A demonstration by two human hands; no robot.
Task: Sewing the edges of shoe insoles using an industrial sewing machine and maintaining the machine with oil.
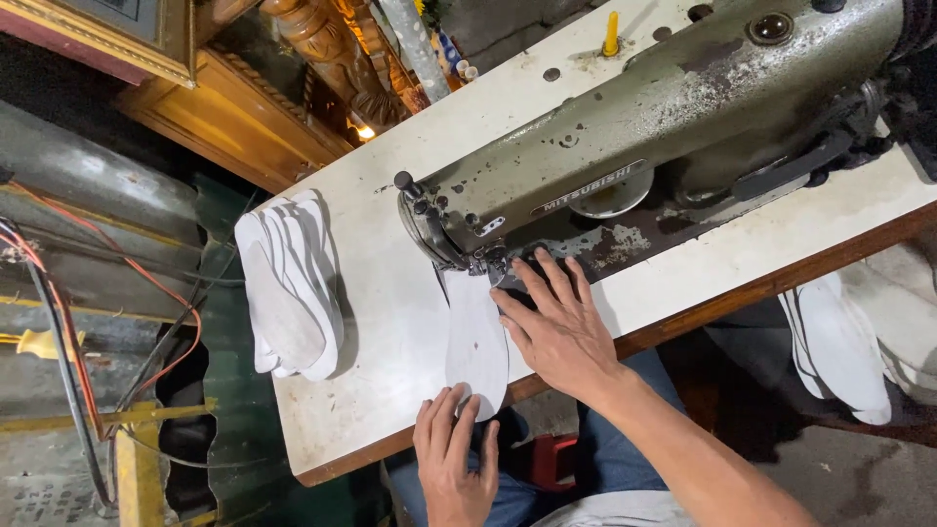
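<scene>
A white sole-shaped piece (475, 342) lies on the white table (390, 322), with its far end under the presser foot (491, 262) of an olive-green sewing machine (683, 107). My left hand (454, 454) pinches the near tip of that piece at the table's front edge. My right hand (556, 327) lies flat with its fingers spread, resting on the piece's right edge and on the dark machine bed beside the needle.
A fanned stack of white sole pieces (288, 283) sits on the table's left end. Another pile of white pieces (839, 342) hangs below the table at the right. A yellow spool pin (611, 34) stands behind the machine. Wires (68, 332) and carved wooden furniture (244, 107) lie beyond the left edge.
</scene>
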